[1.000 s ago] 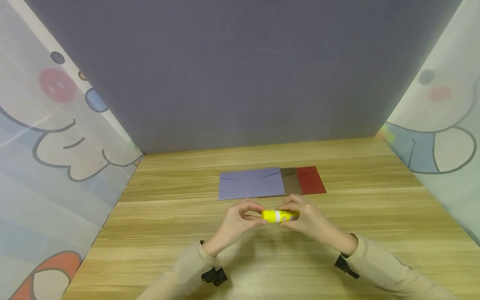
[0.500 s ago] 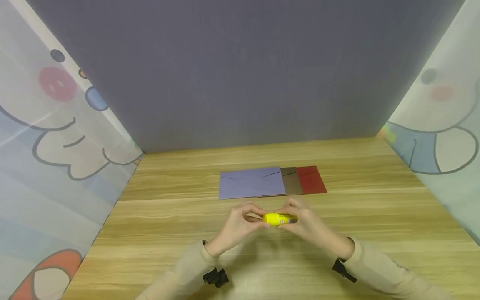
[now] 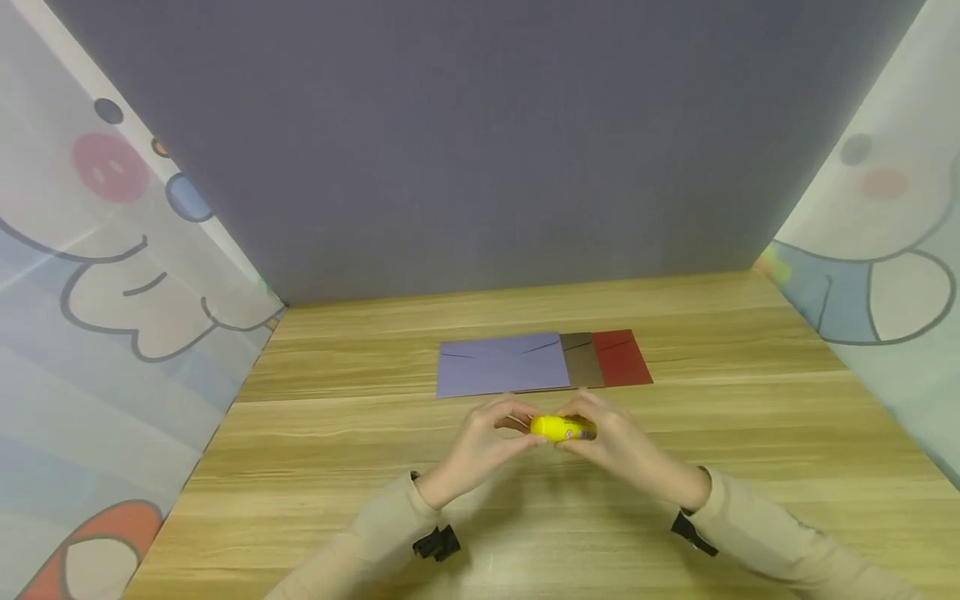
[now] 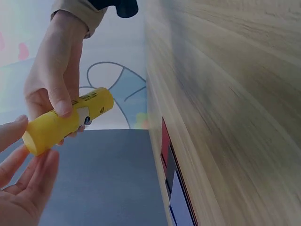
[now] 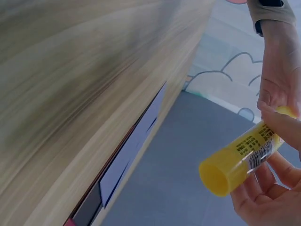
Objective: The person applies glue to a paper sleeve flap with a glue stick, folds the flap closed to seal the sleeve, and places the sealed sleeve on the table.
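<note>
A yellow glue stick is held level above the table, in front of several envelopes. My left hand pinches its left end between thumb and fingers. From the other side my right hand grips the barrel. The left wrist view shows the glue stick slanting between both hands, with the left fingertips around its near end. In the right wrist view, printed text and a barcode show on the glue stick, and its hollow-looking base faces the camera.
Behind the hands, a lavender envelope overlaps a brown envelope, with a red envelope at the right. They lie flat on the wooden table. A grey panel rises at the back, and printed curtains hang at both sides.
A white band showed between the glue stick's yellow end and barrel one second ago; it has closed up. Both hands stay on the stick, and the left has shifted slightly right.
</note>
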A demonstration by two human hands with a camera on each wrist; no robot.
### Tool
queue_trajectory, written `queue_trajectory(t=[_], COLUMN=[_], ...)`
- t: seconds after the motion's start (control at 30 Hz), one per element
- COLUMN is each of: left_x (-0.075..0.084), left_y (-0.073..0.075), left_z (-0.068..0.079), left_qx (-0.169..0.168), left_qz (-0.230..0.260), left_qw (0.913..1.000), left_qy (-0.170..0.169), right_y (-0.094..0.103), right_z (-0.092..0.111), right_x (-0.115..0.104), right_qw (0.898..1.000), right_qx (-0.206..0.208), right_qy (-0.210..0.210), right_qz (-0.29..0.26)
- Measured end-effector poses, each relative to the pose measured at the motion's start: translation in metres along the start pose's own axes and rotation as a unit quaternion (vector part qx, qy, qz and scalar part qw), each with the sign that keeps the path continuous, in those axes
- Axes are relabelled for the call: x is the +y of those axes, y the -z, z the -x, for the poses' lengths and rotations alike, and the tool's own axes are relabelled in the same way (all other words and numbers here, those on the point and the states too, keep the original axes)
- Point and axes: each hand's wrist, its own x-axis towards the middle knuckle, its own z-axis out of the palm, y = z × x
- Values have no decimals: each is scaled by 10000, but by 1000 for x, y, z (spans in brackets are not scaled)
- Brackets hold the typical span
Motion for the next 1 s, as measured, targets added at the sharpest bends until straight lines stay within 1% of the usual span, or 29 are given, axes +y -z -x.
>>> queue_trajectory(t=[0.07,0.13,0.2,0.27,0.37,0.43,0.6,0.7,0.87,1.0], left_x=[1,0,-1,-11,-27,-39,-50,-55,-63,-69], left_y=[0,1,3,4,6,7,11,14,18,23], left_z=[-1,-2,-2,-1,2,4,10,13,17,20], left_qx=[51,127,209,302,383,402,461,511,525,496], left_qz=[-224,-363,-465,-560,-650,-705,-950,-1143,-1418,-1401], left_qw=[9996,9991,9985,9978,9969,9966,9944,9921,9885,9888], left_qy=[-139,-175,-189,-188,-202,-142,10,40,21,97], right_y=[2,6,11,17,27,34,54,66,88,101], right_z=[1,2,4,5,6,7,7,7,7,10], right_x=[5,12,21,32,48,59,82,95,111,125], right_qw=[9998,9988,9966,9932,9867,9807,9625,9553,9475,9349], right_qx=[-41,-31,63,193,375,448,574,695,768,739], right_qy=[-205,-493,-825,-1145,-1578,-1890,-2651,-2867,-3103,-3471], right_qz=[25,10,10,26,122,243,12,-212,-112,0])
